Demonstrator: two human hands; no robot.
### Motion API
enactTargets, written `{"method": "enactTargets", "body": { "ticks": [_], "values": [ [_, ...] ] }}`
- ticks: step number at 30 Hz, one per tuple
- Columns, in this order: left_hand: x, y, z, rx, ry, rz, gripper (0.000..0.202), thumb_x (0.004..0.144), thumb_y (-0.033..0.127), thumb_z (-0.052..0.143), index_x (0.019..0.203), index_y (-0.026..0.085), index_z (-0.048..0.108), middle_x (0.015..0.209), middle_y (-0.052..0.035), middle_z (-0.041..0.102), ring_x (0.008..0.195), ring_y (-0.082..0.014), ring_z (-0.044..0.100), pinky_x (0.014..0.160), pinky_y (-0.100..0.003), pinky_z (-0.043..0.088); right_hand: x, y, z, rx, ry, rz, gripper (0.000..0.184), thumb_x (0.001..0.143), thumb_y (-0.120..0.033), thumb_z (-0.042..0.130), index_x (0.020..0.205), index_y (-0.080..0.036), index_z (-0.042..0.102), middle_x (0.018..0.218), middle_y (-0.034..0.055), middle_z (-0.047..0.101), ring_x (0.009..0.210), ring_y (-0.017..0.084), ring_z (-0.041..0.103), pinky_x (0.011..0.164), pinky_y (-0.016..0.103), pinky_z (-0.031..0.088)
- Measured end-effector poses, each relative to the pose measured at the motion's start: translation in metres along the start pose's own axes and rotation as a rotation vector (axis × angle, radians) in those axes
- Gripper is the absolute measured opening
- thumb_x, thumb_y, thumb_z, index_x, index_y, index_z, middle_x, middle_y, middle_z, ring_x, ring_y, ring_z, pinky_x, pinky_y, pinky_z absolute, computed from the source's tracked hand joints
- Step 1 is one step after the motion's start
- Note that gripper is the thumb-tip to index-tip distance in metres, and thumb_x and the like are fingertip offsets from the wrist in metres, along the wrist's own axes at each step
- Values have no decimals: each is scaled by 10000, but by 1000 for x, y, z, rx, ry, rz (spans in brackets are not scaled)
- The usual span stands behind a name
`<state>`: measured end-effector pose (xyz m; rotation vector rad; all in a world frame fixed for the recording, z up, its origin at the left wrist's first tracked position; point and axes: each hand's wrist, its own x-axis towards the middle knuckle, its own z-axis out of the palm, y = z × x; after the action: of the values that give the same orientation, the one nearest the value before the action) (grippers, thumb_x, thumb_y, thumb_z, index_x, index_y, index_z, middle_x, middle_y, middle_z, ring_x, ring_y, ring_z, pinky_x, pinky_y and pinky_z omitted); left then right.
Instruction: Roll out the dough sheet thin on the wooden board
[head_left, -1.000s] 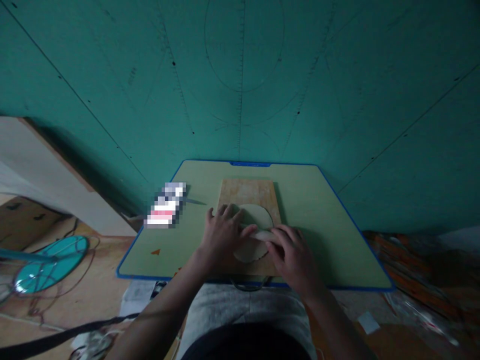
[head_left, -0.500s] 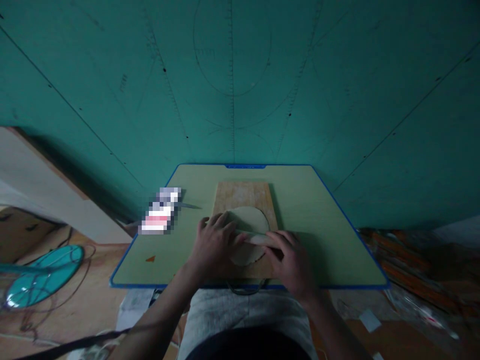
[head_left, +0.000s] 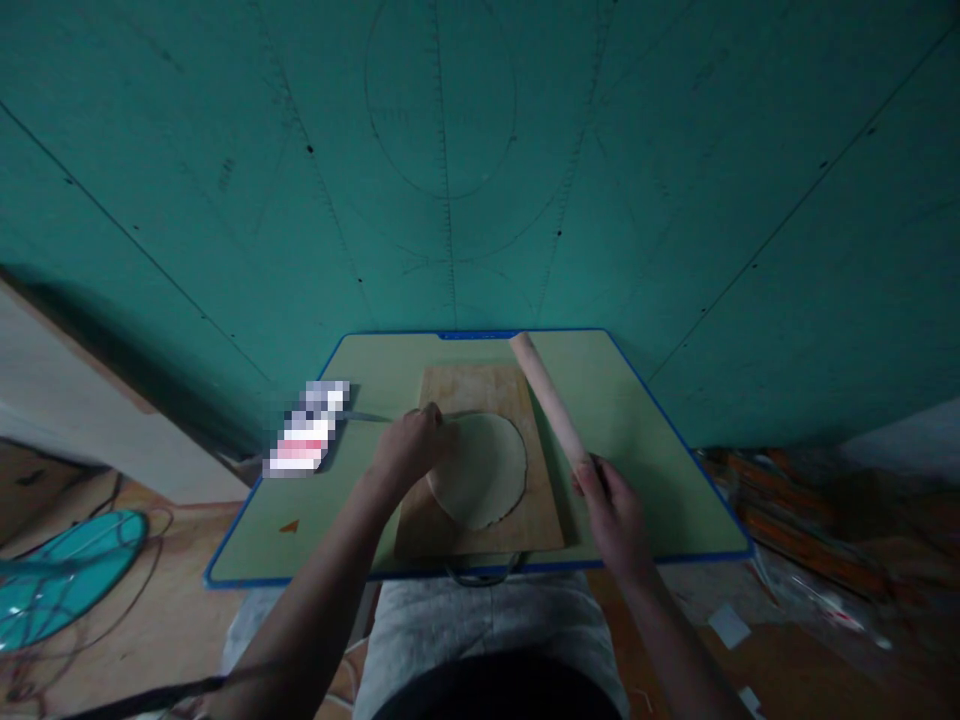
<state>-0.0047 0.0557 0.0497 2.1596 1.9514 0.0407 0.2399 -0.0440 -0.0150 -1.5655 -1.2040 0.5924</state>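
Observation:
A flat round sheet of pale dough (head_left: 484, 470) lies on a wooden board (head_left: 480, 535) in the middle of a green, blue-edged table (head_left: 645, 440). My left hand (head_left: 409, 445) rests at the dough's upper left edge with its fingers curled; what they pinch is not visible. My right hand (head_left: 611, 505) is closed round the near end of a wooden rolling pin (head_left: 547, 400). The pin points away from me, to the right of the board and off the dough.
A blurred small packet (head_left: 307, 440) lies on the table's left part, with a thin metal blade (head_left: 371, 416) next to it. A teal fan (head_left: 60, 575) and cables lie on the floor at left. Clutter lies on the floor at right. A teal wall stands behind.
The rolling pin lay across the dough under both hands; my right hand has lifted it away to the board's right side. My left hand has moved to the dough's upper left edge.

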Motion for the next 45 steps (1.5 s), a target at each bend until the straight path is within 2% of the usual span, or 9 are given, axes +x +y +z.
{"method": "enactTargets", "body": {
  "ticks": [7,14,19,22,29,32,36,40,45],
  "values": [
    [11,11,-11,16,-173,-103,500,902,570,483,1086,136,652,1094,-203,728,1047,-330,690,764,-335,486,-5,-4,6,8,-45,-57,482,882,-625,519,934,-175,686,772,62,690,702,199,616,644,282,492],
    [23,-6,1,-217,-148,-37,393,824,467,593,1029,138,660,945,-117,741,814,-229,683,593,-265,410,-4,-2,5,13,-46,-68,441,901,-588,515,942,-182,683,814,68,708,738,198,629,652,277,489],
    [21,-4,-1,-236,-221,81,234,780,368,584,780,148,663,749,-52,693,671,-172,606,536,-245,326,-5,0,5,6,-20,-74,460,888,-607,523,943,-182,691,800,66,705,719,199,623,649,287,491],
    [12,0,-11,-315,-103,124,204,798,331,540,748,158,636,704,-26,647,649,-155,574,535,-239,319,-5,-1,5,3,-3,-70,474,879,-623,526,932,-182,692,766,59,693,691,197,610,630,290,487],
    [-34,4,-45,-355,414,277,264,916,380,528,850,170,671,644,-10,638,557,-130,559,519,-225,334,-5,-5,2,-3,15,-44,476,869,-629,533,882,-178,683,715,31,648,653,181,570,605,279,462],
    [-56,0,-35,-252,437,525,244,972,330,505,944,189,703,751,-41,722,600,-135,637,557,-226,421,-6,-6,0,-3,32,-32,481,870,-637,521,840,-182,675,684,25,631,635,178,560,584,274,452],
    [-84,-5,-1,-203,410,822,220,996,269,503,916,179,687,766,-49,730,668,-153,681,619,-259,511,-6,-6,0,-1,66,-17,517,851,-668,521,876,-178,685,675,33,638,629,188,567,585,285,461],
    [-106,-5,26,-237,369,895,221,1007,207,466,938,170,672,801,-55,736,741,-158,709,694,-288,566,-5,-5,1,-3,65,-19,535,846,-685,515,888,-181,688,691,46,653,637,194,579,598,293,474],
    [-116,-8,40,-292,387,918,174,1000,191,485,995,161,657,971,-78,763,995,-191,721,823,-323,600,-5,-5,1,-24,51,-37,540,843,-690,516,889,-180,687,668,41,649,611,187,575,566,287,463]
  ]
}}
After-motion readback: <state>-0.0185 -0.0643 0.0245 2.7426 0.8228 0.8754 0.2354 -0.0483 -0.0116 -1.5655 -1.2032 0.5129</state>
